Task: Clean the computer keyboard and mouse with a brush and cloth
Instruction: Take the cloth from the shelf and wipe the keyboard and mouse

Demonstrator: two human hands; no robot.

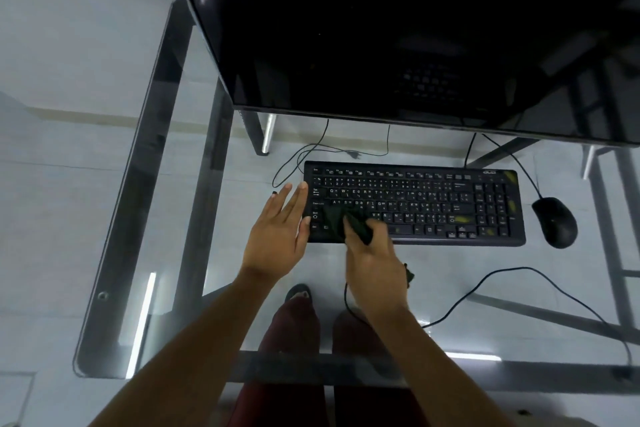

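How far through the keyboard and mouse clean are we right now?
Early to midway, I'd judge. In hand: the right hand grips a dark cloth on the keyboard's lower-left keys while the left hand steadies its left edge. Left: yellowish smudges remain at its right end, and the mouse sits untouched. No brush visible.

The keyboard (414, 203) lies before the monitor (415, 28), mouse (554, 221) just right of it.

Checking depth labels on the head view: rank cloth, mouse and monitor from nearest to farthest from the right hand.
1. Dark cloth: gripped by the right hand on the keyboard's left half.
2. Mouse: on the glass, beyond the keyboard's right end.
3. Monitor: behind the keyboard, at the back of the desk.
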